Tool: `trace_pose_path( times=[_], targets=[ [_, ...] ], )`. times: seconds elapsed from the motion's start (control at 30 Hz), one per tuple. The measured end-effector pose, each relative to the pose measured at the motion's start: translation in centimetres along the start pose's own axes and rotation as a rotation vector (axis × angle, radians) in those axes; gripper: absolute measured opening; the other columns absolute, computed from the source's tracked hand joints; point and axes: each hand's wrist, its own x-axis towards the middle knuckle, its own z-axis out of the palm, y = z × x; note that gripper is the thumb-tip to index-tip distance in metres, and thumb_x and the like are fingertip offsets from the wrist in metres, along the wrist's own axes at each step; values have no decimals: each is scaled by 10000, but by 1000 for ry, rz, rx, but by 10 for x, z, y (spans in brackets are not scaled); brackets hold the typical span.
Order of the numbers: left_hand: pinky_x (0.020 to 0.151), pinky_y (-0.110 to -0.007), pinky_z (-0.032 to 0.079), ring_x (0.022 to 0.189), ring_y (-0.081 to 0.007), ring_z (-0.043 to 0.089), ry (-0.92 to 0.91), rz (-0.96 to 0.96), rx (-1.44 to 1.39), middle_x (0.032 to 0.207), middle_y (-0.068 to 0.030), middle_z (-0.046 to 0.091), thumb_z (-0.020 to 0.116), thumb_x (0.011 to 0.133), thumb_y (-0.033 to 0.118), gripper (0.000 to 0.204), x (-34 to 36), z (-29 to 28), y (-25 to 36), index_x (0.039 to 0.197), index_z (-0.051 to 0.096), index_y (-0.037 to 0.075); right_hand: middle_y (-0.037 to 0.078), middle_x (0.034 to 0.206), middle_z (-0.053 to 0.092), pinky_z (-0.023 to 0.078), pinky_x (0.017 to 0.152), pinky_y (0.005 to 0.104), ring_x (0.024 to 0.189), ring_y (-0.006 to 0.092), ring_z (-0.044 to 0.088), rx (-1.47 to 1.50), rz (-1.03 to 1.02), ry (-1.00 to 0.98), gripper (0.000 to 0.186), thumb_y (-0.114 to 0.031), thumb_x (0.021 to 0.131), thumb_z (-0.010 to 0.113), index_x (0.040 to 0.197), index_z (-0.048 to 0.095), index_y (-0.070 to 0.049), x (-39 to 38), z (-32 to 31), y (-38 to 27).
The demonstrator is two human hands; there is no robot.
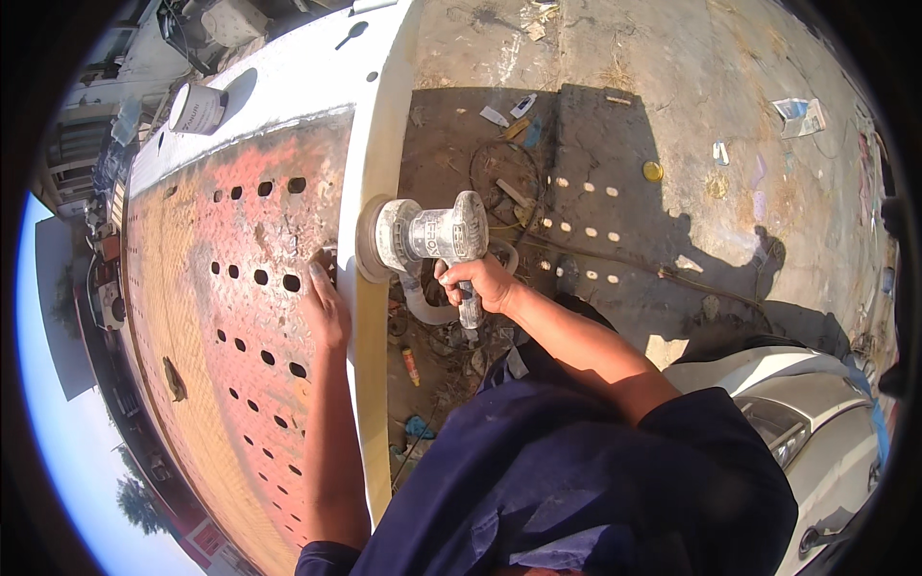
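Note:
My right hand [480, 283] is closed round the side handle of a dusty grey power sander [432, 233]. The sander's round pad presses against the narrow cream edge [373, 336] of a white-painted metal frame. A pale hose [423, 305] curves down from the tool. On the frame's other side, my left hand [327, 312] lies against the worn red perforated metal deck [240, 307], its fingers stretched forward beside the edge. Part of those fingertips is hard to make out. Rows of dark oval holes run through the deck.
A white bucket [198, 108] stands on the frame's white far part [307, 77]. Cable [624, 259] crosses the concrete ground at right, among paper scraps and a yellow round lid [653, 171]. A white vehicle [826, 384] stands close on my right.

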Motion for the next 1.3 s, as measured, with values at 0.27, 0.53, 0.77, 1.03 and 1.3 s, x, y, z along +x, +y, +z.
trace_pose_path(
  times=[0.27, 0.53, 0.77, 1.03, 1.3],
  targets=[
    [1144, -456, 482, 1304, -406, 641, 125, 178, 274, 1401, -263, 670, 393, 1193, 248, 461, 4, 4, -1, 1465, 596, -64, 88, 729, 650, 542, 585, 369, 552, 184, 622, -15, -49, -32, 199, -86, 843, 731, 1002, 706, 32, 14, 2, -22],
    [1151, -466, 472, 1308, -404, 624, 110, 178, 339, 1409, -258, 655, 398, 1189, 243, 451, 7, 6, 1, 1460, 596, -58, 80, 761, 656, 529, 562, 330, 579, 165, 627, -1, -52, -36, 156, -60, 855, 725, 981, 705, 31, 24, -3, -32],
    [1165, -479, 460, 1323, -416, 605, 112, 175, 405, 1411, -259, 644, 406, 1189, 247, 452, 6, 4, -4, 1476, 588, -51, 99, 773, 672, 549, 589, 359, 577, 180, 638, -63, -19, -51, 188, -46, 830, 739, 1000, 707, 27, 9, -6, -19],
    [1161, -484, 448, 1333, -426, 583, 114, 151, 467, 1431, -270, 628, 387, 1192, 282, 489, 6, 7, 8, 1497, 579, -49, 82, 762, 658, 530, 582, 346, 576, 173, 630, -82, -61, -43, 170, -61, 867, 711, 1009, 697, 30, 35, -13, -53],
    [1138, -487, 455, 1286, -418, 589, 108, 193, 488, 1404, -274, 632, 385, 1187, 273, 495, 4, 8, 10, 1507, 561, -62, 92, 767, 667, 549, 591, 361, 577, 172, 636, -76, -53, -58, 173, -36, 848, 717, 1007, 703, 31, 24, -14, -41]
  ],
)
